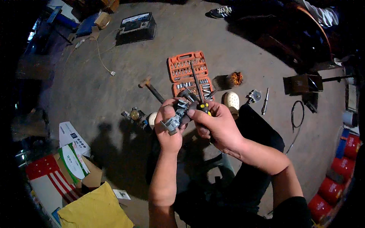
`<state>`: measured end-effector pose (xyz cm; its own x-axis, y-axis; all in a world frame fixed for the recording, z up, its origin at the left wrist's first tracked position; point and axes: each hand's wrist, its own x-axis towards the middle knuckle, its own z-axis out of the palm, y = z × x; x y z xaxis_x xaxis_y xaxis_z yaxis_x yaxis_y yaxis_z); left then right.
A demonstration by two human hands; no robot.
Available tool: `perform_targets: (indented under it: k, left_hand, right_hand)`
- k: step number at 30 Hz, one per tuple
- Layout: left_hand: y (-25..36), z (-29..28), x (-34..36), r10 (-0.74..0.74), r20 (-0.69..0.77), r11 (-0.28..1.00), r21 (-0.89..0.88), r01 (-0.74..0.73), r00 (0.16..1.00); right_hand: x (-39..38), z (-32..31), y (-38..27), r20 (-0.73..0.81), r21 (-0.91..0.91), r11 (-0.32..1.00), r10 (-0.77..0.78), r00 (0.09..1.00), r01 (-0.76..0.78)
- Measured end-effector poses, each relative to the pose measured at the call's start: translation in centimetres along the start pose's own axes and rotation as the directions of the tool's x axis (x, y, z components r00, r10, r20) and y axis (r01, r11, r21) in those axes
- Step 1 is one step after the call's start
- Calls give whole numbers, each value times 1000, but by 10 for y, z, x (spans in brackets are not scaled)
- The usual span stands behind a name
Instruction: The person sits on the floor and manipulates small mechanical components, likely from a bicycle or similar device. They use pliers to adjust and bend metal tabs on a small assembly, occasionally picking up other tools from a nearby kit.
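Note:
My left hand (168, 127) is closed around a grey cast-metal part (175, 121) with lugs and a short round end. In my right hand (220, 127) is a screwdriver (205, 107) with a yellow and black handle, its long shaft pointing away from me. The fingertips of my right hand also come up against a dark piece beside the metal part; what that piece is I cannot make out. Beyond my hands an orange socket set case (170, 72) lies unfolded on the floor. A hammer (154, 92) lies to its left, its handle end hidden behind my left hand.
A cylinder with copper-coloured windings (236, 78) stands right of the case. A pale clog (231, 102), a small metal assembly (254, 96) and a pen-shaped tool (265, 101) are nearby. A black battery (136, 28) sits far left, boxes (74, 138) near left, red containers (330, 190) right.

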<state>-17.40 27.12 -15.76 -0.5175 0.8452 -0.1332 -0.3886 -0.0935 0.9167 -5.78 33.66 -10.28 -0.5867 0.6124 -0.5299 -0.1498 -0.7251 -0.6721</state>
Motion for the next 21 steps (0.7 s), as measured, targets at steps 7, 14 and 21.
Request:
perform_targets:
  k: [7,14,21]
  left_hand:
    - [-8,-7,1,136,120,976,153,-154,983]
    - [-10,8,-1,146,119,976,145,-163,982]
    - [-1,26,0,-143,-135,990,-17,142,981]
  right_hand:
    - [6,-13,2,33,118,990,76,997,-79]
    - [6,-16,7,11,182,981,60,998,-61]
    - [7,-15,9,13,118,993,-8,1000,7]
